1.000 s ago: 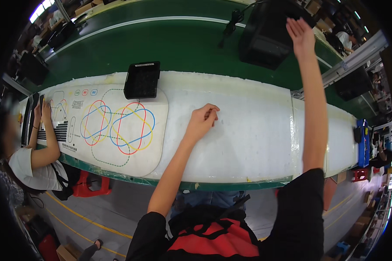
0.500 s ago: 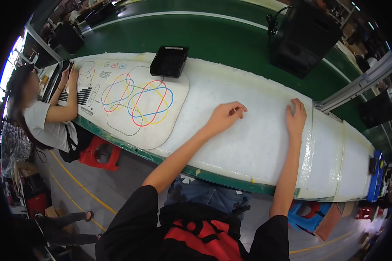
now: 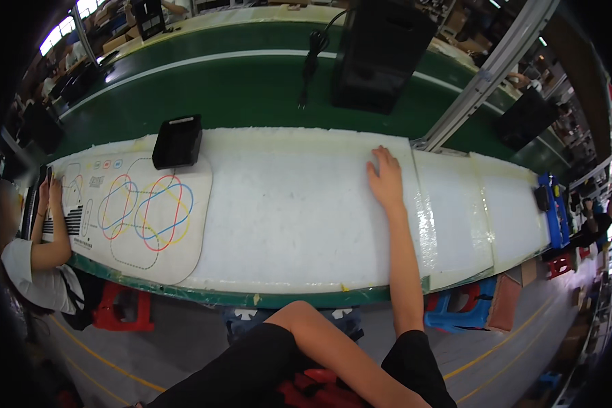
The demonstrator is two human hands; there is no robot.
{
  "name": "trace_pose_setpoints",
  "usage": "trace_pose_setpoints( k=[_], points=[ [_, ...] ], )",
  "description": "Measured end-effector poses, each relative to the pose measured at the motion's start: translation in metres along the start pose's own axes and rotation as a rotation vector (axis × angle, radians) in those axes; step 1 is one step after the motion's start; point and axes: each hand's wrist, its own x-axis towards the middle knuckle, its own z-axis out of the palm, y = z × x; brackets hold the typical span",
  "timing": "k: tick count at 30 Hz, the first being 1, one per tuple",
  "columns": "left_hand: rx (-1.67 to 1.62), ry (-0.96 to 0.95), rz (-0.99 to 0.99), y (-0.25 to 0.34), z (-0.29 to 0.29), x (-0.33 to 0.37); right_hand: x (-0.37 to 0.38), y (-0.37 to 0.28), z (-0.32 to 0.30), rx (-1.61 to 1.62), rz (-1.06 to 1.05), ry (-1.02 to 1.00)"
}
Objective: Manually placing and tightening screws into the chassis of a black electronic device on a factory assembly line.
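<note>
My right hand (image 3: 386, 178) rests on the white padded tabletop (image 3: 285, 217), towards its far edge. Its fingers are stretched out and hold nothing. My left arm is bent across my body, with the forearm running off the lower edge, so the left hand itself is out of the picture. To the left on the table lies a pale printed board (image 3: 183, 262) with red, blue and yellow looping lines. A black tray (image 3: 177, 143) sits at the far edge of that board.
A person's hands (image 3: 51, 194) are at the table's left end. Beyond the table runs a green belt (image 3: 251, 88) carrying a large black box (image 3: 381, 61) with a cable. A metal post (image 3: 489, 75) rises at the far right. Blue bins (image 3: 556, 211) stand at the right end.
My left hand has left the tabletop and gone down out of view, its arm folding across my body. My right hand still lies on the table. The view has swung to the right.
</note>
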Motion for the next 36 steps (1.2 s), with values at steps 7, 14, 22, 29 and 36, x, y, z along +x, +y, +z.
trace_pose_setpoints(
  k=[7,14,22,29,36],
  points=[
    [-0.103,0.086,0.103,0.004,-0.009,0.000,-0.004,0.012,-0.003,-0.019,0.004,-0.007],
    [-0.016,0.082,0.065,0.011,-0.025,-0.004,-0.011,0.005,0.001,0.020,0.073,-0.023],
    [0.048,0.071,0.040,0.023,-0.031,0.001,-0.013,0.006,-0.004,0.014,0.082,-0.044],
    [-0.006,0.090,0.036,0.023,-0.037,-0.004,-0.008,0.004,0.004,0.016,0.107,-0.095],
    [-0.255,0.070,0.208,0.026,-0.013,-0.004,-0.011,0.009,-0.010,0.016,0.102,-0.074]
  ],
)
